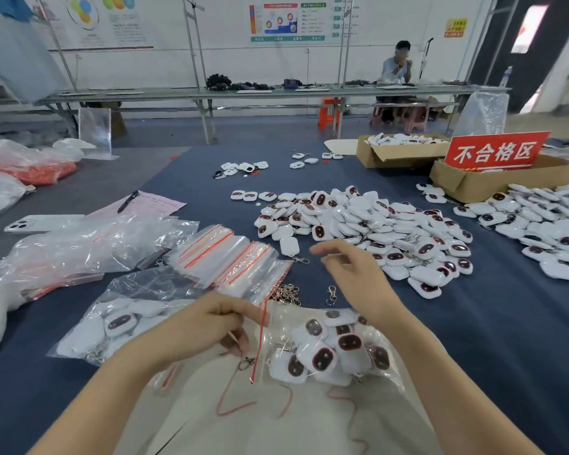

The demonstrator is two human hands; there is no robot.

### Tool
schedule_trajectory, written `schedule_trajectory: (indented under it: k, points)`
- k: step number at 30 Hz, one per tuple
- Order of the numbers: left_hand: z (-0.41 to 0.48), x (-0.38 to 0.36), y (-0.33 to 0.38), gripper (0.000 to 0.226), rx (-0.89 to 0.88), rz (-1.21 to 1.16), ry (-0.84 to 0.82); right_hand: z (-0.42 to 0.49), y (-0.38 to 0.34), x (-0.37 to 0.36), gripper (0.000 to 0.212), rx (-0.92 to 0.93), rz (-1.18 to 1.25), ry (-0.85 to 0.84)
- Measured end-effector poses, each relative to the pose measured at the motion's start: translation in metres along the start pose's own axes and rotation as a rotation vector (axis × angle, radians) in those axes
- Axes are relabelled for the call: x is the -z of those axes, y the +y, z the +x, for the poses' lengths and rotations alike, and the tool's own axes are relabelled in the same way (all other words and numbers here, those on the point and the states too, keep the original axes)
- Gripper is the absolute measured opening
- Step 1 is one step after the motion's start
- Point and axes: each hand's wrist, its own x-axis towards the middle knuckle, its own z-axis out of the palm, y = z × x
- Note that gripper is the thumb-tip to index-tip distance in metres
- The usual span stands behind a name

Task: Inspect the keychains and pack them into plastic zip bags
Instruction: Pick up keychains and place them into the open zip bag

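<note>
Plastic zip bag [260,339]: held by its red seal, above the bench [473,323].
Left hand [207,326]: fingers [240,315] pinch that bag.
Right hand [352,274]: fingers spread, empty, near keychain pile [358,224].
Risk: single pinch; bag could slip or stay shut.

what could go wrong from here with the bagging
1. The left hand pinches only the zip edge of the filled bag; if unsealed, keychains may spill.
2. The open right hand hovers by the heaped pile, where tangled clasps might drag extras along uninspected.
3. The loose clasp beside the bag could get swept in.
</note>
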Motion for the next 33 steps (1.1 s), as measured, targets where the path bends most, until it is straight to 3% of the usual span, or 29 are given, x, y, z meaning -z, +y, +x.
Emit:
schedule_trajectory:
  k: [4, 7, 10, 16, 19, 21, 24, 25, 26, 28, 30, 33]
  points:
    - [0.020, 0.010, -0.001, 0.050, -0.092, -0.007, 0.347, 0.013, 0.020, 0.011, 0.037, -0.123, 0.167, 0.155]
    - [0.050, 0.004, 0.007, 0.037, -0.161, 0.146, 0.480, 0.019, 0.034, 0.015, 0.029, -0.230, 0.364, 0.196]
    - [0.088, -0.009, 0.020, 0.017, -0.186, 0.401, 0.456, 0.022, 0.047, 0.014, 0.027, -0.259, 0.439, 0.241]
    - [0.160, -0.038, 0.042, 0.051, 0.045, 0.945, 0.440, 0.026, 0.061, 0.015, 0.032, -0.240, 0.447, 0.235]
    - [0.183, -0.048, 0.043, 0.053, 0.116, 1.058, 0.452, 0.027, 0.063, 0.015, 0.031, -0.245, 0.450, 0.224]
    - [0.190, -0.050, 0.046, 0.042, 0.109, 1.040, 0.482, 0.027, 0.063, 0.015, 0.031, -0.248, 0.448, 0.215]
    - [0.189, -0.045, 0.048, 0.017, 0.012, 0.914, 0.510, 0.026, 0.062, 0.015, 0.030, -0.237, 0.423, 0.203]
    - [0.186, -0.043, 0.048, 0.019, -0.032, 0.804, 0.518, 0.026, 0.061, 0.014, 0.030, -0.234, 0.424, 0.200]
    - [0.180, -0.041, 0.048, 0.027, -0.072, 0.629, 0.504, 0.027, 0.060, 0.014, 0.029, -0.231, 0.431, 0.196]
    - [0.165, -0.044, 0.042, 0.036, -0.141, 0.059, 0.403, 0.028, 0.060, 0.013, 0.027, -0.217, 0.436, 0.177]
    - [0.150, -0.054, 0.035, 0.029, -0.150, -0.421, 0.246, 0.030, 0.061, 0.009, 0.021, -0.195, 0.428, 0.151]
    - [0.139, -0.064, 0.025, 0.019, -0.103, -0.728, 0.112, 0.033, 0.062, 0.004, 0.018, -0.146, 0.350, 0.109]
